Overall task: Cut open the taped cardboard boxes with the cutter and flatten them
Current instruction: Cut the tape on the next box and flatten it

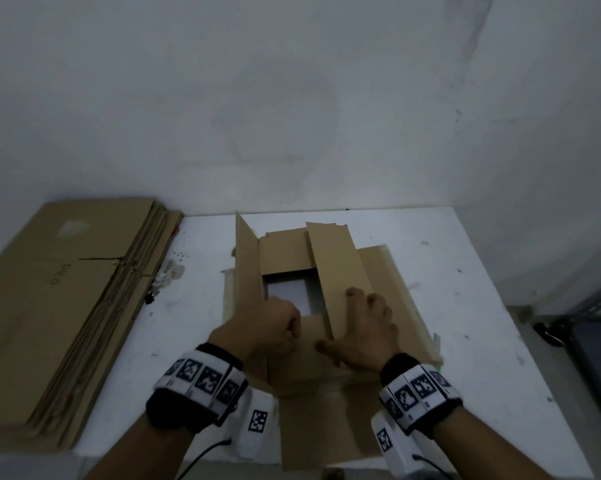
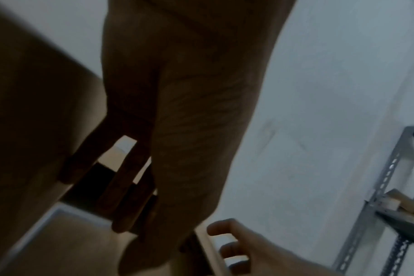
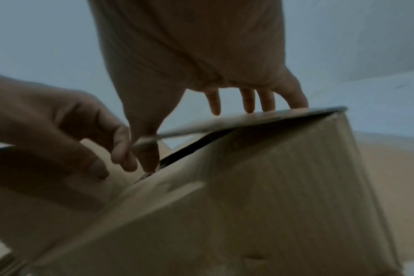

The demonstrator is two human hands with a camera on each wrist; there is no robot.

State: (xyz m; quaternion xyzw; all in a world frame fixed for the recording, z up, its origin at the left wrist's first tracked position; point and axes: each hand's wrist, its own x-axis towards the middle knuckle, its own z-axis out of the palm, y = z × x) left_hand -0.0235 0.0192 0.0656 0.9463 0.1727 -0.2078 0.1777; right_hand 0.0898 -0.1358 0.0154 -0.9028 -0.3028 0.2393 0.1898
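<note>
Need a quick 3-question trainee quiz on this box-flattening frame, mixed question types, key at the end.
1. True or false: the open cardboard box on the white table still has a closed bottom.
2. Multiple choice: the stack of flattened cardboard lies A) at the table's left, B) on the metal shelf, C) inside the box.
3. Fill in: the right hand presses on a box ____; the left hand is at the opposite flap.

Key: 1 false, the table shows through the opening; 2 A; 3 flap.
</note>
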